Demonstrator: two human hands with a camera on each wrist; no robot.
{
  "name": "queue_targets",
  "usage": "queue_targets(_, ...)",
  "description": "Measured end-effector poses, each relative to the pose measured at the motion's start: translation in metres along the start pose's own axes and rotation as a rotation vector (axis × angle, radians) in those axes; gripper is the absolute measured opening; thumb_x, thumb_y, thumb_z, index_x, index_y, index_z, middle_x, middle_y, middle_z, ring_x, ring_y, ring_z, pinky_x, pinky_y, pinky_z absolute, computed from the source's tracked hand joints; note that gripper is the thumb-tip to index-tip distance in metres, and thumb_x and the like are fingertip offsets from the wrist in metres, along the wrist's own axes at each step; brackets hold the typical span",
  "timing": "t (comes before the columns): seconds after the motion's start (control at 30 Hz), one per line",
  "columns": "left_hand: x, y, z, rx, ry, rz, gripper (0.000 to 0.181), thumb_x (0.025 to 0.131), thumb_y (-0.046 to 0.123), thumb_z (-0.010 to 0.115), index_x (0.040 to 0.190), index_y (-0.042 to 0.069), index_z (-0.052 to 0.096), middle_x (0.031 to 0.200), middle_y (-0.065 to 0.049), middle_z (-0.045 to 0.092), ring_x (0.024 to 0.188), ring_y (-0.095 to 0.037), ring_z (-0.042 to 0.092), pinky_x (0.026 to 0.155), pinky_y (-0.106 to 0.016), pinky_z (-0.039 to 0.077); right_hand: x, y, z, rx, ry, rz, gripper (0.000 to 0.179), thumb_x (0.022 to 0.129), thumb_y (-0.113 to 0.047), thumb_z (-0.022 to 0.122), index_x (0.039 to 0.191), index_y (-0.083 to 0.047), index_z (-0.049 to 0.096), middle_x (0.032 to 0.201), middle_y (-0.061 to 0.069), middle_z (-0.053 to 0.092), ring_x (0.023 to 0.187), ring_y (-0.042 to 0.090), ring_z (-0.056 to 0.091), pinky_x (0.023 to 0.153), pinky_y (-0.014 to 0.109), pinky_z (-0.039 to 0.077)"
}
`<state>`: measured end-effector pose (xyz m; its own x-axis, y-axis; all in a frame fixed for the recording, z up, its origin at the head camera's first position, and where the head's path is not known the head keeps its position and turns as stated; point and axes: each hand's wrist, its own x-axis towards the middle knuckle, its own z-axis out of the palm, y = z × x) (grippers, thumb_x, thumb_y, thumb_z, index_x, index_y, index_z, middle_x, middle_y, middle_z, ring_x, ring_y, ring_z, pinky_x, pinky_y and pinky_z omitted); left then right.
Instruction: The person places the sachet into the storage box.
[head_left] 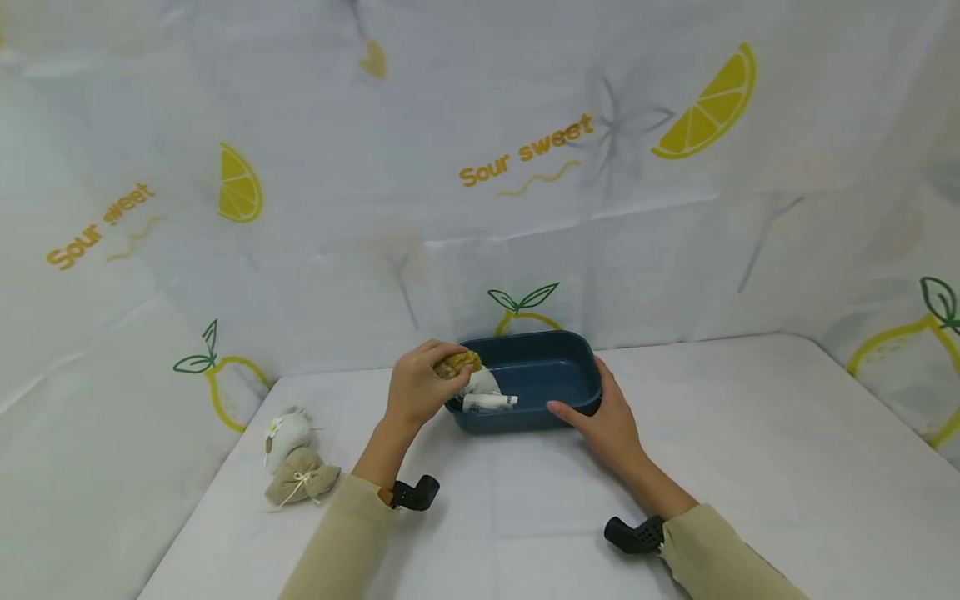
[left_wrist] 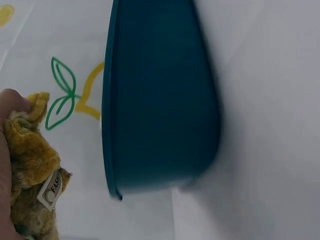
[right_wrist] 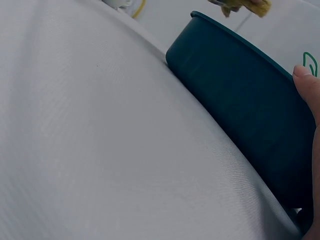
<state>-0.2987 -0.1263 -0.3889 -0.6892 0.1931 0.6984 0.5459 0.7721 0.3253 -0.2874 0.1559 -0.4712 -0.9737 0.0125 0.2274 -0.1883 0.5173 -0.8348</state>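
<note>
My left hand (head_left: 420,379) pinches a small fuzzy yellow-brown plush toy (head_left: 456,364) above the left end of a dark blue plastic basin (head_left: 551,371). A sewn label shows on the plush in the left wrist view. Around the basin's right end, my right hand (head_left: 611,417) grips the side, its thumb at the near rim and its fingers along the outside. Inside the basin at the left lie a pale rounded item (head_left: 482,382) and a white piece with dark print (head_left: 489,402).
On the left of the white-covered table (head_left: 720,433) lie a pale plush item with a flower (head_left: 288,435) and a beige cloth pouch (head_left: 303,477) tied with a bow. A lemon-printed white cloth (head_left: 337,208) hangs right behind the basin.
</note>
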Motion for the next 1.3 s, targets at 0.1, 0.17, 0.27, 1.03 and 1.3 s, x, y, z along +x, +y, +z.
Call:
queue_targets(0.1,0.005,0.006,0.010,-0.002,-0.049,0.013,0.022,0.084,0.021,0.081,0.105,0.014,0.079,0.099,-0.002,0.076,0.087,-0.018,0.071,0.071,-0.032,0.061,0.000,0.000,0.002,0.003,0.002,-0.002,0.110,0.084,-0.051,0.078,0.163,-0.011,0.014,0.169,0.015,0.020,0.156,0.038,0.022,0.122,0.063,0.025)
queue_targets(0.17,0.008,0.010,0.017,0.014,-0.081,0.023,0.023,0.084,0.022,0.081,0.107,0.016,0.079,0.101,-0.002,0.076,0.088,-0.018,0.072,0.072,-0.032,0.061,0.000,0.000,0.003,0.007,0.003,-0.006,0.110,0.083,-0.051,0.078,0.163,-0.011,0.014,0.169,0.015,0.020,0.156,0.038,0.022,0.122,0.063,0.025)
queue_targets(0.27,0.012,0.016,0.027,0.035,-0.110,0.043,0.024,0.085,0.023,0.081,0.108,0.017,0.079,0.103,-0.001,0.076,0.089,-0.017,0.072,0.073,-0.031,0.061,0.001,-0.001,0.004,0.007,0.004,-0.010,0.110,0.083,-0.051,0.078,0.163,-0.010,0.014,0.169,0.016,0.021,0.155,0.039,0.023,0.121,0.063,0.026)
queue_targets(1.03,0.033,0.026,0.087,0.098,-0.440,-0.028,0.029,0.095,0.037,0.071,0.121,0.026,0.074,0.115,0.004,0.074,0.094,-0.016,0.071,0.078,-0.032,0.057,-0.002,-0.001,0.001,0.009,0.017,-0.008,0.109,0.084,-0.049,0.079,0.162,-0.009,0.016,0.168,0.017,0.022,0.155,0.039,0.025,0.121,0.062,0.027)
queue_targets(1.3,0.037,0.023,0.102,0.125,-0.677,0.016,0.028,0.096,0.039,0.070,0.120,0.025,0.075,0.114,0.005,0.073,0.100,-0.015,0.068,0.089,-0.034,0.057,-0.002,0.000,-0.001,0.001,0.010,0.001,0.109,0.084,-0.050,0.078,0.163,-0.010,0.014,0.169,0.017,0.021,0.155,0.038,0.024,0.121,0.062,0.027)
